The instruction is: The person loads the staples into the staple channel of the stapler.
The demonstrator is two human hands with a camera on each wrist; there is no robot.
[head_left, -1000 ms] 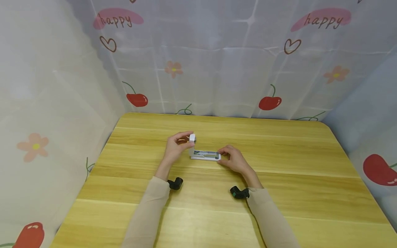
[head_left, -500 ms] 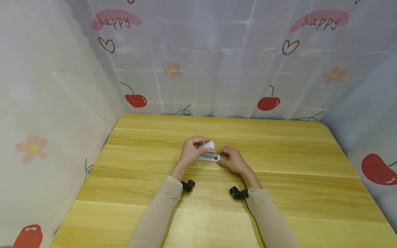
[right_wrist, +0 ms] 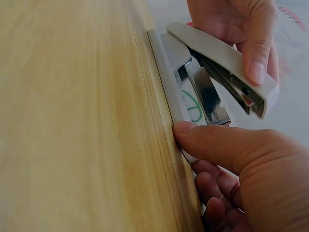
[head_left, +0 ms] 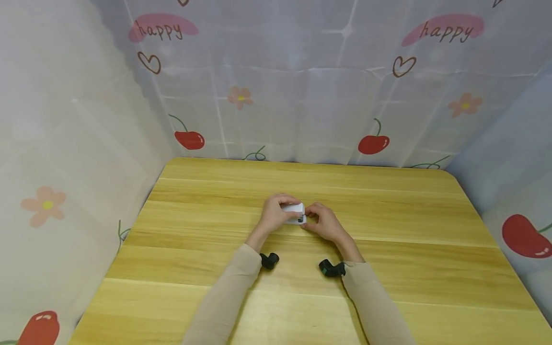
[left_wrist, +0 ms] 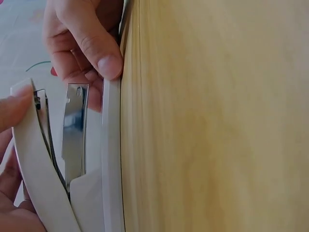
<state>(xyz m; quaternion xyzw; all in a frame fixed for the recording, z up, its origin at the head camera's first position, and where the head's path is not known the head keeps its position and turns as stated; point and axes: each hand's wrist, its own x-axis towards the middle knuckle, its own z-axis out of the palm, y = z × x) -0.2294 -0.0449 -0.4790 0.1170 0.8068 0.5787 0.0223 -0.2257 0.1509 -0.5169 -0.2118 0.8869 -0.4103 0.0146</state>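
A white stapler (head_left: 293,208) lies lengthwise on the table, its hinge toward the left. My left hand (head_left: 275,212) grips its upper arm from above, thumb on the near side and fingers on the far side. In the right wrist view the stapler's top arm (right_wrist: 212,48) is still lifted a little off the metal staple magazine (right_wrist: 205,92). My right hand (head_left: 324,222) pinches the front end of the base (right_wrist: 166,72) between thumb and fingers, holding it against the table. The inside of the magazine is hard to make out.
The wooden table (head_left: 388,287) carries the stapler near its middle. A black wrist camera (head_left: 270,261) sits on the left wrist and another black camera (head_left: 332,268) on the right. Printed curtains (head_left: 293,96) hang behind the table and along both sides.
My left hand has swung the stapler's upper arm from standing upright at the left, over to the right and down toward the base. My right hand has stayed at the base's front end.
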